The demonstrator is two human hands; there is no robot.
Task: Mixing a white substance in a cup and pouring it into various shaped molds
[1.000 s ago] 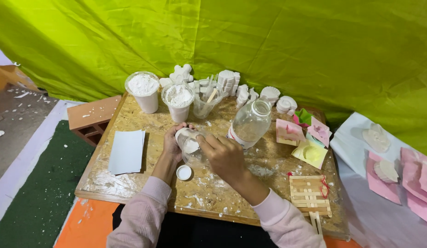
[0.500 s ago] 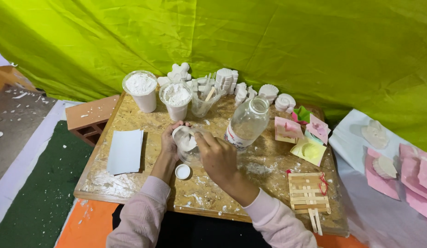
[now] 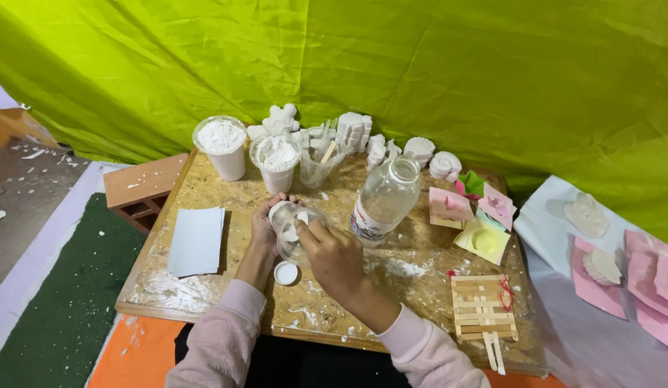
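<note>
My left hand (image 3: 264,228) grips a small clear plastic cup (image 3: 292,231) tilted over the wooden board (image 3: 226,287). My right hand (image 3: 335,257) reaches into the cup's mouth, its fingers on a white plaster piece (image 3: 301,216) inside. A small white bottle cap (image 3: 285,273) lies on the board just below the cup. To the right of my hands stands an open clear plastic bottle (image 3: 386,200) with no cap on it.
Two cups of white powder (image 3: 220,146) (image 3: 276,161) and a clear cup with a stick (image 3: 320,162) stand at the back among white plaster figures (image 3: 355,129). A white sheet (image 3: 197,240) lies left. Coloured moulds (image 3: 472,214) and a stick raft (image 3: 482,307) sit right.
My hands have drawn the small cup slightly toward me. The right fingers have shifted deeper at the cup's mouth. Everything else on the board is where it was.
</note>
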